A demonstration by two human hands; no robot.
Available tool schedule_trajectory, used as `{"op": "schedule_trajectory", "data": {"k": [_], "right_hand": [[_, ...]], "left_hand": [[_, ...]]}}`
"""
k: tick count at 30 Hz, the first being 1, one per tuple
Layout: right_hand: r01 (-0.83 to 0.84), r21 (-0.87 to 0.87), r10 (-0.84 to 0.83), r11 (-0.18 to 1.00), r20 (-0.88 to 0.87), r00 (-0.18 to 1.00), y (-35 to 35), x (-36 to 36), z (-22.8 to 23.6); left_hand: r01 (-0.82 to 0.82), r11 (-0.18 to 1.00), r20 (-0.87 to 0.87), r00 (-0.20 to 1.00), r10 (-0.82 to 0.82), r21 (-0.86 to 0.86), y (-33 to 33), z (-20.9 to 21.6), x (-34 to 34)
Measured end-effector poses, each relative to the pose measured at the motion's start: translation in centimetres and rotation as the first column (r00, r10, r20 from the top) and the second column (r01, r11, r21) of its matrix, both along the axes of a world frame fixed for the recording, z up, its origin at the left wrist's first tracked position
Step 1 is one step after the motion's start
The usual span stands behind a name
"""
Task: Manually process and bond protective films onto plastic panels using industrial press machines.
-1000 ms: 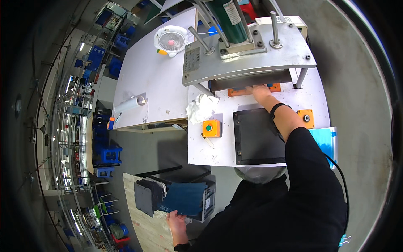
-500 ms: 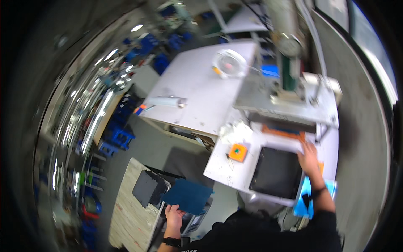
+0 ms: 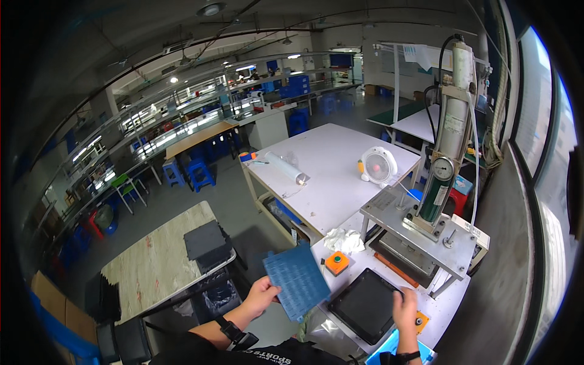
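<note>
Closer to the black tray point(image 3: 362, 304) than before, the left hand point(image 3: 266, 292) pinches a blue sheet point(image 3: 298, 280) by its edge, left of the tray. The right hand point(image 3: 405, 309), back from the orange bar point(image 3: 396, 270), curls at the tray's right side; whether it grips, I cannot tell. Beyond the tray stands a metal press point(image 3: 404, 218).

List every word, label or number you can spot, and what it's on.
Black shirt: white lettering, wording not copied.
Green cylinder: a label, too small to read.
Round gauge: dial markings, too small to read.
White box beside the press: dark print, too small to read.
Blue sheet: pale marks, too faint to call text.
</note>
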State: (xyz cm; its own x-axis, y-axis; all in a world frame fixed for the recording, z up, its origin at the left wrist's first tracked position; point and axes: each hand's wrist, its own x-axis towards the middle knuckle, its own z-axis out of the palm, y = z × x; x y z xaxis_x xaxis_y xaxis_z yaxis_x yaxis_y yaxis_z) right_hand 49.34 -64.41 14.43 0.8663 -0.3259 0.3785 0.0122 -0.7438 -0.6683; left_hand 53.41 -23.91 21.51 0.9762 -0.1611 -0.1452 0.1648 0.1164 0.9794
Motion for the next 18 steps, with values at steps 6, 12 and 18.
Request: {"op": "schedule_trajectory", "data": {"k": [6, 12, 18], "right_hand": [[-0.552, 0.521, 0.569, 0.65, 0.147, 0.809, 9.6, 3.5, 2.4], [-0.407, 0.411, 0.436, 0.816, 0.025, 0.9, 14.7, 4.6, 5.5], [-0.588, 0.105, 0.593, 0.802, -0.015, 0.805, 24.0, 4.4, 7.9]], "left_hand": [[0.275, 0.956, 0.104, 0.953, -0.285, 0.098, -2.7, 1.5, -4.6], [0.714, 0.7, 0.007, 0.7, -0.714, 0.015, 3.6, 2.8, -6.0], [0.261, 0.955, 0.064, 0.965, -0.255, -0.143, 12.3, 4.9, -6.8]]}}
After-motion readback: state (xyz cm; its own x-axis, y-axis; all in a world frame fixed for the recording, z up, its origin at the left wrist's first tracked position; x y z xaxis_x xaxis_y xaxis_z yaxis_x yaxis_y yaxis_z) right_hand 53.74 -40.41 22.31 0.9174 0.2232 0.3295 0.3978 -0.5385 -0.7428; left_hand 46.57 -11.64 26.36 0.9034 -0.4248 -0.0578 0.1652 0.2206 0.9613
